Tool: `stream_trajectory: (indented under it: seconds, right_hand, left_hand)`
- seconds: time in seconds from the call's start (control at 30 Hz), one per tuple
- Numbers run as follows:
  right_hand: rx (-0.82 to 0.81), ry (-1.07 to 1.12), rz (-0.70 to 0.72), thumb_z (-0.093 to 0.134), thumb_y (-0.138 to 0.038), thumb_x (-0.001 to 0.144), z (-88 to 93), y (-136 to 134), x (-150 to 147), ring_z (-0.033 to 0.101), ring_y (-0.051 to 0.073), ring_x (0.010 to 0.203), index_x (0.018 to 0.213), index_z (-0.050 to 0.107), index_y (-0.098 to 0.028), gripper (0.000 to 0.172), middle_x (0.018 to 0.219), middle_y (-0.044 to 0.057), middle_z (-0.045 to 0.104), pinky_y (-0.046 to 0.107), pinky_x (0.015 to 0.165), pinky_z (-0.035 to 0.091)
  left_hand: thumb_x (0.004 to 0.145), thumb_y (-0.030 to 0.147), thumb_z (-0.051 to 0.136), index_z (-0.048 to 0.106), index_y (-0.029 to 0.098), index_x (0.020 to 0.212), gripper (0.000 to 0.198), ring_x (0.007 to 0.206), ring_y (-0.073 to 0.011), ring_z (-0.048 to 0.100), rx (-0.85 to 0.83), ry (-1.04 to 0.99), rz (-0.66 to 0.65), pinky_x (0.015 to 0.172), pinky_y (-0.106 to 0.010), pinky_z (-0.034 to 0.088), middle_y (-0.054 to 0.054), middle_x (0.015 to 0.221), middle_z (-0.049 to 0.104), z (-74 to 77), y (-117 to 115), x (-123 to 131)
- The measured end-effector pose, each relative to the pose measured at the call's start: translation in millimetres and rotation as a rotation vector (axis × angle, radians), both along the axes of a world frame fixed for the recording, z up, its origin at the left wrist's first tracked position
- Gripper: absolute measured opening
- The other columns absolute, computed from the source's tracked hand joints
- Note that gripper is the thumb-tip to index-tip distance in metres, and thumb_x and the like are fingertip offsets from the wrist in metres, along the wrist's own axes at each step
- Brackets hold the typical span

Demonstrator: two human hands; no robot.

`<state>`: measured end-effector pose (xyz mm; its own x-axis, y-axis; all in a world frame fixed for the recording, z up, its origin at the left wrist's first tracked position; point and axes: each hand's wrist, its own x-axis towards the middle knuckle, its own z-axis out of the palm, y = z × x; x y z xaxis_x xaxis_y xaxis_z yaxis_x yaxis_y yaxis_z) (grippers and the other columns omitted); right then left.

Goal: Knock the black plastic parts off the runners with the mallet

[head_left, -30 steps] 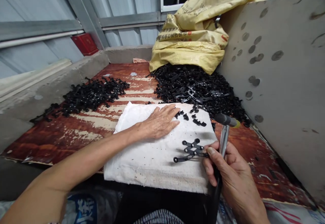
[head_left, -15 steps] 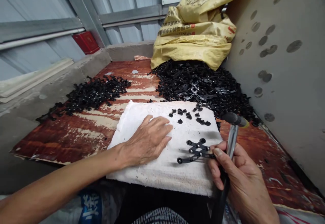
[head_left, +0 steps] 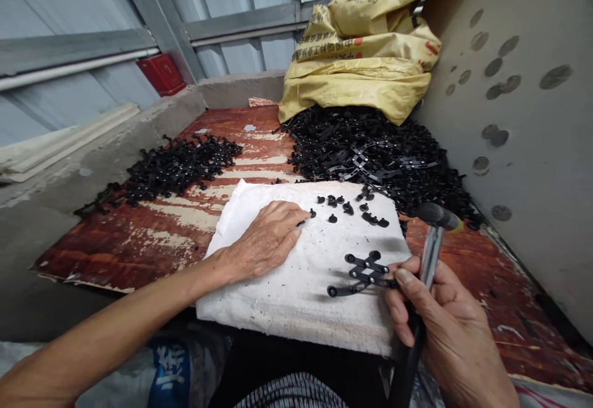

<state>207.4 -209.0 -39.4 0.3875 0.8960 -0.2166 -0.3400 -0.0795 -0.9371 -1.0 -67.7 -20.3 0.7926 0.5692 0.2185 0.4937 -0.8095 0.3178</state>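
Over the white cloth (head_left: 296, 303), our left hand (head_left: 266, 238) pinches a small black stud (head_left: 301, 223); at the cloth's right edge, our right hand (head_left: 456, 321) grasps a hammer (head_left: 430, 253) and a black linkage (head_left: 367, 277) together.

Our bare left forearm (head_left: 134, 328) reaches in from the lower left corner, the left wrist (head_left: 222, 269) nearly straight and the left hand (head_left: 269, 238) palm down, back showing, fingers (head_left: 294, 215) bent and bunched toward the thumb. Our right hand (head_left: 456, 328) comes up from the lower right in a closed grip, its thumb (head_left: 414, 291) laid forward over the curled fingers, thumb side turned upward.
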Motion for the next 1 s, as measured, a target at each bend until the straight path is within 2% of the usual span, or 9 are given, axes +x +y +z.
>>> stream_trajectory:
  seconds: [0.1, 0.3, 0.53, 0.63, 0.77, 0.87, 1.0]
  right_hand:
    - [-0.011, -0.005, -0.006, 0.079, -0.052, 0.069, -0.7, -1, 0, 0.038, 0.007, 0.030, 0.082, 0.049, -0.024, 0.043, 0.043, -0.007, 0.052, 0.016, 0.030, 0.028]
    - [-0.017, -0.019, -0.010, 0.079, -0.053, 0.068, -1.4, -1, 0, 0.038, 0.008, 0.030, 0.083, 0.049, -0.025, 0.044, 0.042, -0.007, 0.052, 0.017, 0.030, 0.028]
    - [-0.021, -0.024, -0.018, 0.079, -0.052, 0.068, -0.3, 0, 0, 0.039, 0.007, 0.030, 0.082, 0.049, -0.025, 0.043, 0.042, -0.007, 0.052, 0.016, 0.031, 0.028]
    - [-0.014, -0.016, -0.024, 0.080, -0.050, 0.069, -2.7, -1, 1, 0.039, 0.008, 0.030, 0.083, 0.050, -0.025, 0.042, 0.042, -0.007, 0.052, 0.017, 0.030, 0.028]
    - [0.003, -0.024, -0.037, 0.079, -0.048, 0.070, -6.2, -2, 1, 0.040, 0.008, 0.031, 0.084, 0.050, -0.025, 0.040, 0.045, -0.007, 0.052, 0.017, 0.030, 0.029]
    - [0.024, -0.032, -0.046, 0.077, -0.046, 0.074, -8.3, -2, 1, 0.041, 0.008, 0.032, 0.086, 0.051, -0.025, 0.035, 0.046, -0.007, 0.053, 0.017, 0.030, 0.029]
    - [0.018, -0.008, -0.040, 0.077, -0.045, 0.075, -8.9, -2, 2, 0.041, 0.007, 0.032, 0.086, 0.052, -0.025, 0.034, 0.046, -0.007, 0.053, 0.016, 0.030, 0.029]
  left_hand:
    - [0.095, 0.020, 0.038, 0.058, 0.017, 0.123, 0.034, 0.114, -0.0252, 0.050, 0.014, -0.015, 0.033, 0.100, -0.048, 0.042, -0.013, 0.121, 0.059, -0.6, -4, -6]
    - [0.094, 0.018, 0.040, 0.060, 0.016, 0.120, 0.033, 0.117, -0.0258, 0.047, 0.093, 0.012, -0.018, 0.102, -0.049, 0.040, -0.014, 0.123, 0.057, -5.7, 4, -5]
    - [0.097, 0.025, 0.034, 0.062, 0.013, 0.114, 0.035, 0.115, -0.0258, 0.046, 0.050, 0.045, 0.068, 0.102, -0.047, 0.039, -0.014, 0.120, 0.058, -7.2, 20, -2]
    - [0.097, 0.027, 0.033, 0.062, 0.015, 0.112, 0.035, 0.115, -0.0261, 0.045, 0.076, 0.051, 0.095, 0.102, -0.047, 0.038, -0.014, 0.122, 0.056, -5.0, 24, 5]
    - [0.098, 0.030, 0.030, 0.061, 0.015, 0.117, 0.039, 0.115, -0.0257, 0.045, 0.113, 0.034, 0.013, 0.101, -0.046, 0.038, -0.013, 0.122, 0.056, -3.0, 37, 26]
    - [0.099, 0.030, 0.029, 0.063, 0.014, 0.112, 0.040, 0.113, -0.0260, 0.046, 0.134, 0.060, -0.021, 0.100, -0.046, 0.038, -0.014, 0.118, 0.057, -3.8, 46, 40]
    - [0.099, 0.031, 0.030, 0.065, 0.016, 0.108, 0.040, 0.111, -0.0266, 0.046, 0.142, 0.109, -0.031, 0.098, -0.046, 0.039, -0.013, 0.115, 0.058, -3.9, 44, 48]
